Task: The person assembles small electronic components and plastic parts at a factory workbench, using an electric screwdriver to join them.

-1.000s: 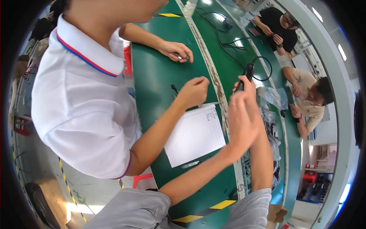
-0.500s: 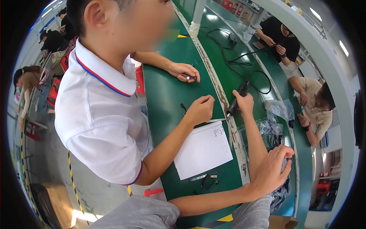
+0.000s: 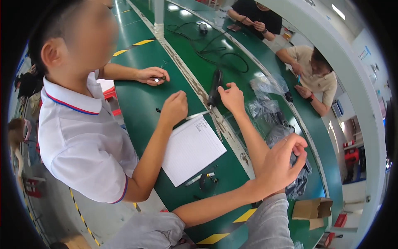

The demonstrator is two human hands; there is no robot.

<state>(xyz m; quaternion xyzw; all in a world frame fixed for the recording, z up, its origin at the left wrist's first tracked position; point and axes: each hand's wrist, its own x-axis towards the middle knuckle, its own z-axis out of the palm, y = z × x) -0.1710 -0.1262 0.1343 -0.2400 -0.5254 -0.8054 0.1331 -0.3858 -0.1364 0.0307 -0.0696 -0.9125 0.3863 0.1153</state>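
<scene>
My right hand (image 3: 232, 98) is beside a black electric screwdriver (image 3: 215, 85), fingers loosely bent and apart, no longer wrapped round it. The screwdriver leans with its metal tip at the worn pale strip (image 3: 192, 89) along the bench. My left forearm crosses over my right one. My left hand (image 3: 277, 162) hangs above clear plastic bags (image 3: 280, 135), fingers curled with a gap to the thumb; I see nothing in it. A lined sheet of paper (image 3: 192, 151) lies left of my right forearm. A pen (image 3: 193, 180) and small black parts (image 3: 206, 181) lie below it.
At my left a co-worker in a white polo shirt (image 3: 78, 141) leans over the green bench, a small dark metallic piece (image 3: 158, 79) in one hand. A black cable (image 3: 203, 53) loops across the bench. A cardboard box (image 3: 304, 208) sits near right. Two people work opposite.
My right hand has let go of the screwdriver and sits just right of it. My left hand's fingers have drawn in more. The whole view has shifted, so the bench appears further left.
</scene>
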